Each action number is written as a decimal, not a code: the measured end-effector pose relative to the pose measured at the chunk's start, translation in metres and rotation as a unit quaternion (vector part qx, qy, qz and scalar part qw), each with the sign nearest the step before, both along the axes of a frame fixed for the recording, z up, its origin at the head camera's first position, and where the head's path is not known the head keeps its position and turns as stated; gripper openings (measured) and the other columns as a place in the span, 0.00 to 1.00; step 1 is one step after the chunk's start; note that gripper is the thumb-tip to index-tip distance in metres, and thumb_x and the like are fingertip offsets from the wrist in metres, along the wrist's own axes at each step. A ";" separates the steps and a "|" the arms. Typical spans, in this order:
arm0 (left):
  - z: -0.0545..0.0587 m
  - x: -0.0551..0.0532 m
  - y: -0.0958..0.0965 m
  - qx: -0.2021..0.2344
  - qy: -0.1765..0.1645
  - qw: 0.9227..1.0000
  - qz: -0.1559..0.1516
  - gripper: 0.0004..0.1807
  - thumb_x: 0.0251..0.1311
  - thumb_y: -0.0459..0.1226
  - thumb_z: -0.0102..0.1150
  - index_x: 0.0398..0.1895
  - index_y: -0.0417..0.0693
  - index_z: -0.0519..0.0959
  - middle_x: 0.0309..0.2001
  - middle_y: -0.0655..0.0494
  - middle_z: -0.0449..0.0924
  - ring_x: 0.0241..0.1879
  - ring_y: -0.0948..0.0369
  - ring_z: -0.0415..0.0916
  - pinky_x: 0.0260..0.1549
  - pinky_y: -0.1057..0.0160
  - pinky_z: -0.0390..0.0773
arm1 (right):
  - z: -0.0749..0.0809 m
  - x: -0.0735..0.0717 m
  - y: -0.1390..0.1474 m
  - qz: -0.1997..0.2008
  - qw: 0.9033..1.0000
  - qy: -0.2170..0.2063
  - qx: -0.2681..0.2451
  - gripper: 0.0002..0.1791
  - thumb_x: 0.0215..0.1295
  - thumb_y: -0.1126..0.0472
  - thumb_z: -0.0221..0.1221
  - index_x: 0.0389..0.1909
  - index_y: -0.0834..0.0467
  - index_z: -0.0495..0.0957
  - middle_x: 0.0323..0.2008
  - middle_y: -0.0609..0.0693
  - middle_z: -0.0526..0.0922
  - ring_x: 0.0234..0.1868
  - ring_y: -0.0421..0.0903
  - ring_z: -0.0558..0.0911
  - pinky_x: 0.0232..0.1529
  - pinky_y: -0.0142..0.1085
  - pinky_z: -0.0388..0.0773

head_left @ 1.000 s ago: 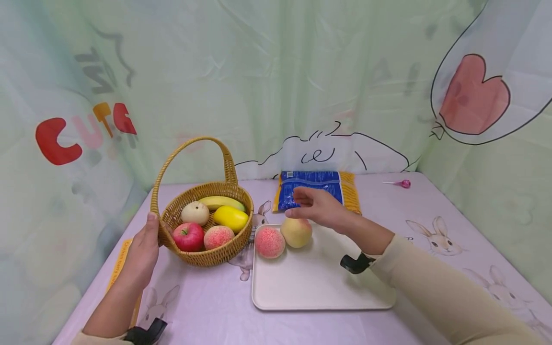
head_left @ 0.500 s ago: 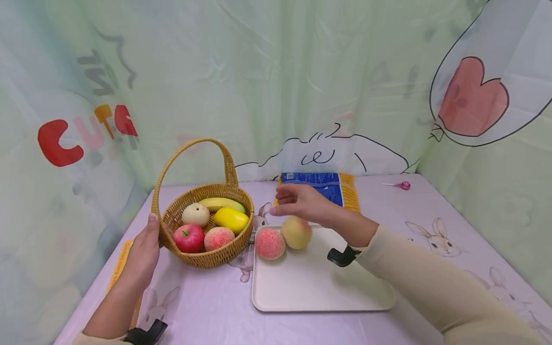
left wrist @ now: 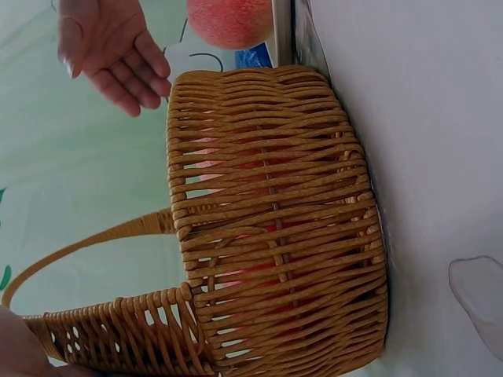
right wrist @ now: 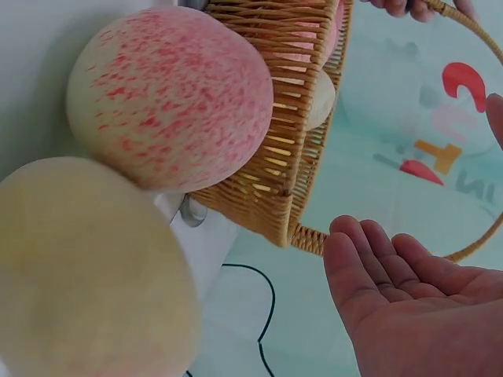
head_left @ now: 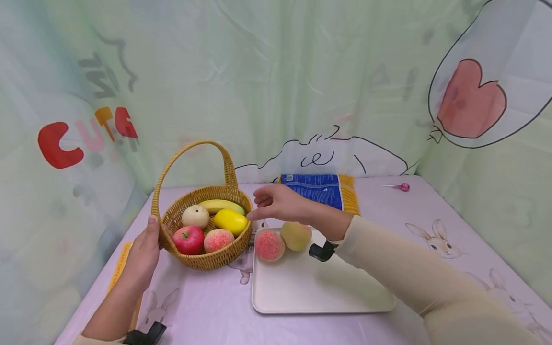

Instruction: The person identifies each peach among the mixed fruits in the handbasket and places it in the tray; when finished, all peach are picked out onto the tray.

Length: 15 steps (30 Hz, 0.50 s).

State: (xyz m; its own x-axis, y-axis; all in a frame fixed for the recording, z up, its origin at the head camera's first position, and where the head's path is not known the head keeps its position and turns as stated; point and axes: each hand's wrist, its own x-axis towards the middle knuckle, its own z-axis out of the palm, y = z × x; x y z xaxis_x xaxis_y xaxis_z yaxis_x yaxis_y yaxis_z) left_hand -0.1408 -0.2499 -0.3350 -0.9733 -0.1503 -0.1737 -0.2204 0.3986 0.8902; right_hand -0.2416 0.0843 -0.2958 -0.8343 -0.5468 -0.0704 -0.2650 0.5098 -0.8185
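My left hand (head_left: 145, 251) grips the left side of the wicker basket (head_left: 204, 261) at the foot of its handle, thumb up. Inside the basket lie a banana (head_left: 222, 206), a yellow mango (head_left: 227, 220), a whitish round fruit (head_left: 195, 216), a red apple (head_left: 189, 240) and a pink peach (head_left: 219, 239). My right hand (head_left: 282, 203), holding nothing, hovers by the basket's right rim, fingertips close to the mango; the right wrist view shows its fingers (right wrist: 377, 255) loosely extended. Below it, a speckled pink peach (head_left: 270, 246) and a pale yellow peach (head_left: 295, 238) sit on the cream tray (head_left: 323, 290).
A blue and yellow bag (head_left: 315, 191) lies behind the tray, and a pink lollipop (head_left: 403, 187) at the back right. An orange printed packet (head_left: 120, 266) lies under my left forearm. A printed curtain (head_left: 267, 86) encloses the table.
My right hand has moved left from above the pale yellow peach to the basket's right rim. The left hand, basket and fruit have stayed in place.
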 end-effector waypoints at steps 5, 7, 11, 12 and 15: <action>0.000 0.000 -0.001 0.001 -0.005 1.000 0.002 0.53 0.70 0.73 0.17 0.85 0.46 0.38 0.84 0.39 0.40 0.82 0.38 0.42 0.78 0.36 0.47 | 0.003 -0.003 -0.019 0.024 1.000 0.001 0.007 0.41 0.62 0.45 0.72 0.71 0.60 0.72 0.63 0.55 0.81 0.61 0.49 0.80 0.62 0.42 0.82; 0.000 0.000 -0.001 0.001 -0.007 1.000 0.002 0.53 0.70 0.73 0.17 0.85 0.46 0.38 0.84 0.39 0.41 0.82 0.38 0.42 0.78 0.36 0.47 | 0.005 -0.004 -0.026 0.033 0.999 0.000 0.016 0.39 0.62 0.44 0.72 0.69 0.59 0.74 0.62 0.54 0.81 0.60 0.49 0.81 0.60 0.42 0.83; -0.002 -0.001 -0.002 -0.001 -0.004 1.000 -0.001 0.53 0.70 0.73 0.17 0.85 0.46 0.38 0.84 0.39 0.40 0.82 0.39 0.42 0.78 0.36 0.47 | 0.010 -0.006 -0.040 0.048 0.998 0.004 0.041 0.40 0.62 0.42 0.71 0.70 0.58 0.74 0.63 0.53 0.81 0.60 0.49 0.81 0.59 0.41 0.83; -0.002 -0.001 -0.002 -0.001 -0.003 1.000 -0.001 0.53 0.70 0.73 0.17 0.85 0.46 0.37 0.84 0.39 0.40 0.82 0.39 0.41 0.78 0.36 0.47 | 0.012 -0.007 -0.043 0.051 0.998 0.003 0.044 0.41 0.62 0.41 0.70 0.71 0.58 0.73 0.64 0.53 0.81 0.61 0.48 0.80 0.60 0.41 0.83; -0.001 -0.001 -0.001 -0.002 -0.001 1.000 -0.001 0.53 0.70 0.73 0.17 0.85 0.46 0.37 0.84 0.39 0.40 0.82 0.38 0.41 0.78 0.35 0.47 | 0.017 -0.011 -0.053 0.055 0.997 -0.003 0.046 0.44 0.62 0.40 0.70 0.73 0.59 0.70 0.67 0.53 0.79 0.64 0.49 0.79 0.63 0.42 0.81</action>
